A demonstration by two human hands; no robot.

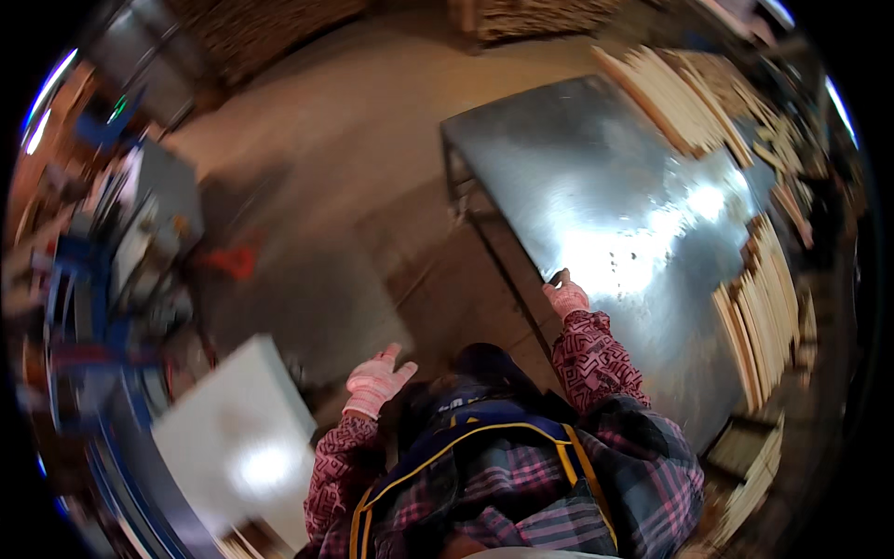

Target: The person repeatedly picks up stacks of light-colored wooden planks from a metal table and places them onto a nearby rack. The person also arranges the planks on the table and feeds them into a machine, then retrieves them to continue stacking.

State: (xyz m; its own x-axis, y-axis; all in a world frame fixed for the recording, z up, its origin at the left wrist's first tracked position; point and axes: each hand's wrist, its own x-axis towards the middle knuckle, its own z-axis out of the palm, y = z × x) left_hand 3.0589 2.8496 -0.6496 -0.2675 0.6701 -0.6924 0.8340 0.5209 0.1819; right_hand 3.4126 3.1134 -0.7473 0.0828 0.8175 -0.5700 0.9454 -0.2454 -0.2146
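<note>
My left hand, in a pink and white knit glove, is held low in front of my body. Its fingers and thumb are spread, and nothing is in it. On the right, my gloved right hand rests at the near-left edge of a shiny metal table. Its fingers are slightly bent, their tips look dark, and I see no object in them. Both forearms wear pink and black patterned sleeves.
Stacks of light wood strips and more strips lie along the table's right side. A white-topped surface stands at my lower left, beside blue machine frames. An orange-red object lies on the floor. Stacked wood is at the back.
</note>
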